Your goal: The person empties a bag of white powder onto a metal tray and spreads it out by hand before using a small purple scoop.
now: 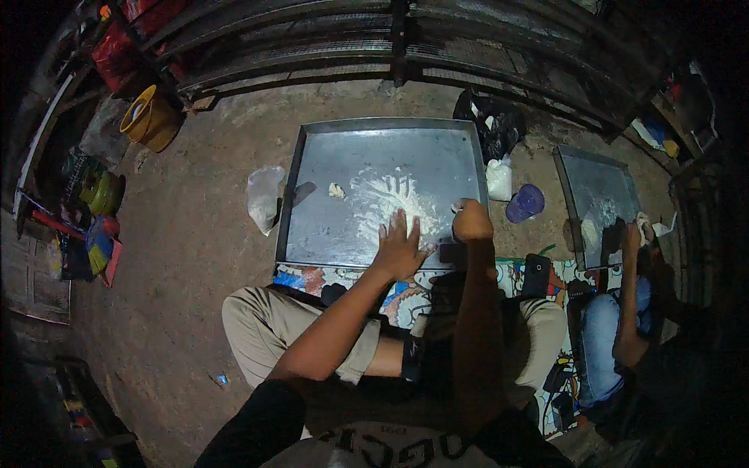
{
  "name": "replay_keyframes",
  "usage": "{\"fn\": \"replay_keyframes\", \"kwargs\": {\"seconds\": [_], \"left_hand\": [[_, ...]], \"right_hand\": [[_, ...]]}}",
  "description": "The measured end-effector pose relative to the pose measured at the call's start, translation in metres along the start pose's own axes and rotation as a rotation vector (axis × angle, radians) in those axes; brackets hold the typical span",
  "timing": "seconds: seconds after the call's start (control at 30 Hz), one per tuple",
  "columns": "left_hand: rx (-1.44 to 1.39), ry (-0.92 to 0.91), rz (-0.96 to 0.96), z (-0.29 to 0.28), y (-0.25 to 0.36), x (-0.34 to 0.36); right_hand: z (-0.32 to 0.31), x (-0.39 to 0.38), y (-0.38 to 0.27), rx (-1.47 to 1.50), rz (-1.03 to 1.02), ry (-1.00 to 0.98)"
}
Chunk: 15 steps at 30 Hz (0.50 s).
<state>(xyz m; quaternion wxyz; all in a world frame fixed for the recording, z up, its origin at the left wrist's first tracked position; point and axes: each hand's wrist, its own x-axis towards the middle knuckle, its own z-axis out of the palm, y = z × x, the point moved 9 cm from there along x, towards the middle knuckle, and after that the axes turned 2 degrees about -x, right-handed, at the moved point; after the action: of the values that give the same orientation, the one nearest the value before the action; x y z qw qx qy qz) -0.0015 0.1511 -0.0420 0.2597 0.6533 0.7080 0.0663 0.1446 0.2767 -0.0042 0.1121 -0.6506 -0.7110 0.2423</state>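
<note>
A wide metal tray point(328, 148) lies in front of my crossed legs. White powder, like flour point(390, 199), is spread over its middle, with finger streaks through it. My left hand point(401, 249) rests with fingers spread at the powder's near edge. Over the tray's right side, my right hand point(473, 221) is closed in a fist. A pale bit shows at its finger side, too small to name. To the left of the powder sits a small cream-coloured lump point(336, 190), perhaps dough.
Left of the tray stands a clear bag of white powder point(265, 199). On its right are another white bag point(499, 179), a purple cup point(525, 203) and a black plastic bag point(501, 129). A phone point(536, 274) lies near my right knee. Another person's hand point(643, 228) is at a second tray point(597, 183).
</note>
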Motion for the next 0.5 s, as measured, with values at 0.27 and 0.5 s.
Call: {"fn": "replay_keyframes", "kwargs": {"seconds": [0.27,0.5], "left_hand": [[0.0,-0.13,-0.177,0.011,-0.011,-0.011],[0.015,-0.127,-0.048,0.015,-0.004,-0.011]], "right_hand": [[0.003,-0.001,-0.007,-0.091,-0.018,-0.104],[0.001,-0.006,-0.012,-0.056,0.004,-0.074]]}}
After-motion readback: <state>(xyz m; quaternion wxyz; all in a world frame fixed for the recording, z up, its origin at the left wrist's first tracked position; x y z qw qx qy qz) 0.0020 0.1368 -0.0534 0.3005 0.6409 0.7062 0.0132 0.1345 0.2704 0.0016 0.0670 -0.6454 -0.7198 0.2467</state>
